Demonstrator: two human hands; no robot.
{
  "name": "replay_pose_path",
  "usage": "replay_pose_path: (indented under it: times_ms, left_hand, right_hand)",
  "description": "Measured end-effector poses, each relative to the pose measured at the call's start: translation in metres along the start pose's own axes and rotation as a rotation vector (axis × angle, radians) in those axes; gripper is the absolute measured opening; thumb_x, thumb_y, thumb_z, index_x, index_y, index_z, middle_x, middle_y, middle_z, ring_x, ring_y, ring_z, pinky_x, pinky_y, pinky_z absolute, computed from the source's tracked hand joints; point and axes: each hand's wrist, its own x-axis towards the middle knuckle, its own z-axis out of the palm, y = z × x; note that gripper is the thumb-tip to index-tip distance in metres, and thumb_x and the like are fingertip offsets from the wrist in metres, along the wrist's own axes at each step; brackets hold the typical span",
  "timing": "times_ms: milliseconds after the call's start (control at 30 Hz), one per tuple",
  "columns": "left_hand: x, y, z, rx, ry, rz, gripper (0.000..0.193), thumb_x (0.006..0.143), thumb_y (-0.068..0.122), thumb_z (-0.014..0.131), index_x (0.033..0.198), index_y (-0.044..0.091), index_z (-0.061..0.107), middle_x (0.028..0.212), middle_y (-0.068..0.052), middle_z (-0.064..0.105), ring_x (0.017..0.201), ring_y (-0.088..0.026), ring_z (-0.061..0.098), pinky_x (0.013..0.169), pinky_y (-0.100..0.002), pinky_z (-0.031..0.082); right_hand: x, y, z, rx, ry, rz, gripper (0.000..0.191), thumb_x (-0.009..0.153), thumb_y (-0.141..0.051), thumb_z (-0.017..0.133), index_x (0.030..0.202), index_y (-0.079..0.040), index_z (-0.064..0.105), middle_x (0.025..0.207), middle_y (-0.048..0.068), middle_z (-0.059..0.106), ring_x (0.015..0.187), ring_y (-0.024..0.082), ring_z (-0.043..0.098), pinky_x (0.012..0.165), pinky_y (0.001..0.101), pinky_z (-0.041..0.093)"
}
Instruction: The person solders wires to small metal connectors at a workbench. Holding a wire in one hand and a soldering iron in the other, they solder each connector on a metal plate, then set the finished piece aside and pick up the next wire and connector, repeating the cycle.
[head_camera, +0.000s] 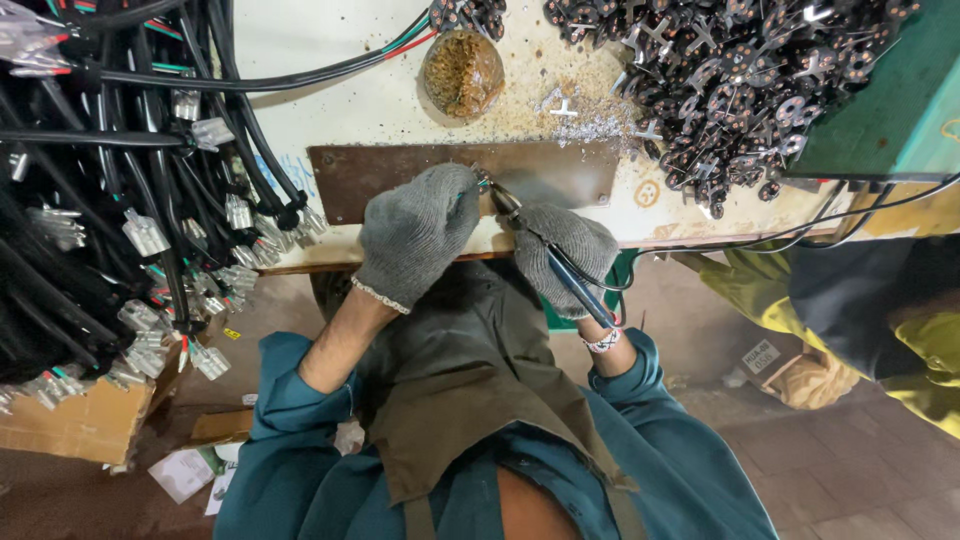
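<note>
Both my hands wear grey knit gloves and meet at the near edge of a workbench (380, 110). My right hand (570, 250) grips a soldering iron (560, 270) with a blue handle, its tip pointing up-left onto a brown metal plate (380, 175). My left hand (415, 232) is closed just left of the tip, pinching thin green and red wire ends (484, 183) against the plate. What lies under the left fingers is hidden.
A big bundle of black cables with white connectors (150, 210) hangs at the left. A heap of small dark metal terminals (740, 80) covers the bench's right. A brown rosin lump (462, 72) sits behind the plate, with solder scraps beside it. A green box (890, 110) stands far right.
</note>
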Motion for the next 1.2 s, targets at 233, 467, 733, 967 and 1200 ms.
replay_pose_path:
  times_ms: [233,467,733,967,1200]
  left_hand:
    - [-0.002,-0.001,0.002,-0.004,-0.025,-0.020,0.019,0.094,0.015,0.073,0.111,0.008,0.069,0.102,-0.013,0.073,0.086,-0.033,0.072,0.073,-0.043,0.058]
    - [0.001,0.007,-0.003,0.012,-0.001,-0.030,0.016,0.096,0.019,0.072,0.108,0.009,0.068,0.100,-0.012,0.072,0.080,-0.032,0.071,0.069,-0.041,0.057]
    - [0.008,0.021,-0.002,0.177,-0.013,-0.031,0.010,0.097,0.019,0.068,0.095,0.012,0.062,0.083,-0.008,0.064,0.072,-0.029,0.069,0.058,-0.042,0.053]
    - [0.004,0.018,0.008,0.179,0.020,-0.043,0.010,0.097,0.019,0.067,0.094,0.011,0.062,0.082,-0.009,0.065,0.070,-0.030,0.068,0.058,-0.042,0.053]
    - [0.004,0.016,0.010,0.206,0.037,-0.048,0.014,0.096,0.020,0.070,0.088,0.012,0.060,0.073,-0.010,0.063,0.065,-0.031,0.067,0.053,-0.044,0.051]
  right_hand:
    - [0.013,-0.014,-0.003,-0.077,-0.002,-0.011,0.013,0.086,-0.017,0.076,0.099,-0.013,0.076,0.092,0.007,0.076,0.078,0.029,0.073,0.073,0.0390,0.057]
    - [0.023,-0.024,-0.014,-0.035,-0.127,-0.046,0.015,0.085,-0.015,0.076,0.099,-0.013,0.077,0.092,0.008,0.075,0.078,0.028,0.072,0.071,0.0380,0.057]
    - [0.016,-0.012,-0.004,0.280,-0.049,0.051,0.023,0.083,-0.007,0.080,0.105,-0.007,0.073,0.095,0.009,0.076,0.086,0.025,0.076,0.078,0.0335,0.060]
    - [0.013,-0.006,-0.003,0.238,0.020,-0.103,0.023,0.085,-0.006,0.079,0.106,-0.006,0.068,0.101,0.013,0.076,0.090,0.029,0.076,0.082,0.0366,0.061]
    - [0.014,-0.007,-0.004,0.095,-0.030,-0.033,0.020,0.084,-0.012,0.078,0.103,-0.009,0.074,0.097,0.012,0.077,0.086,0.030,0.076,0.080,0.0381,0.060]
